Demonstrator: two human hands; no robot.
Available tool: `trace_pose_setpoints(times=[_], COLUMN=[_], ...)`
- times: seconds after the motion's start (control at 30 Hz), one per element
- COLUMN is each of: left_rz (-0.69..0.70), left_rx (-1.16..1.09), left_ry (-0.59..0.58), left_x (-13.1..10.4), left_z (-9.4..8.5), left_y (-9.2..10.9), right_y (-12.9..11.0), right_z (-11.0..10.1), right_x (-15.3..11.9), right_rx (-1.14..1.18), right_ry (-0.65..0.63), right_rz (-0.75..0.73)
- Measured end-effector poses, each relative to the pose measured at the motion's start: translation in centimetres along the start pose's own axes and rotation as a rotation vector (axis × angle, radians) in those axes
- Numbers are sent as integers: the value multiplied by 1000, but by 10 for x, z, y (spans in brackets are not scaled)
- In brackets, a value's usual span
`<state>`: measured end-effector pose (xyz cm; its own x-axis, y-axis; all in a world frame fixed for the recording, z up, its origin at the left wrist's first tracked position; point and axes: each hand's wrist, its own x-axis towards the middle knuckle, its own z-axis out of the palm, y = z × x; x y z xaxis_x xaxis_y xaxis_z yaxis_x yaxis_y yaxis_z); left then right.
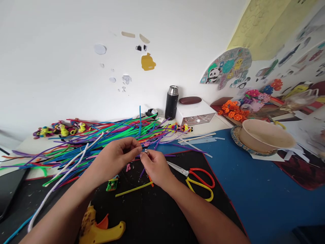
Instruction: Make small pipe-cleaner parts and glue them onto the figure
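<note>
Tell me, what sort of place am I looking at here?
It looks like a craft corner, perhaps in a home. A heap of coloured pipe cleaners covers part of the worktop, with open scissors and what seems a yellow glue gun on a black mat.

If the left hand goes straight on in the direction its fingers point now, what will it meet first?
Most likely the right hand, whose fingertips are just beside those of the left hand; the depth between them is hard to judge.

pinched piece mostly hidden by fingers, yellow tool cut off by bottom edge
</note>
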<state>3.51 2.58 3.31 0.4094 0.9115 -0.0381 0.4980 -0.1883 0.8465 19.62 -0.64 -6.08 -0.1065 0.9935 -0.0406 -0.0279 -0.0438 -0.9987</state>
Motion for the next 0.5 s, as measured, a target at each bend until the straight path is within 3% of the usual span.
trace_pose_setpoints(times=[0.37, 0.5], left_rz=[2, 66], left_rx=[48, 136], left_ry=[-8, 27], left_x=[0, -2], left_z=[-6, -5], left_y=[-8, -7], right_y=[7, 8], right_z=[-2, -6], right_x=[3, 6], right_rx=[96, 168], right_ry=[24, 10], right_rz=[14, 21])
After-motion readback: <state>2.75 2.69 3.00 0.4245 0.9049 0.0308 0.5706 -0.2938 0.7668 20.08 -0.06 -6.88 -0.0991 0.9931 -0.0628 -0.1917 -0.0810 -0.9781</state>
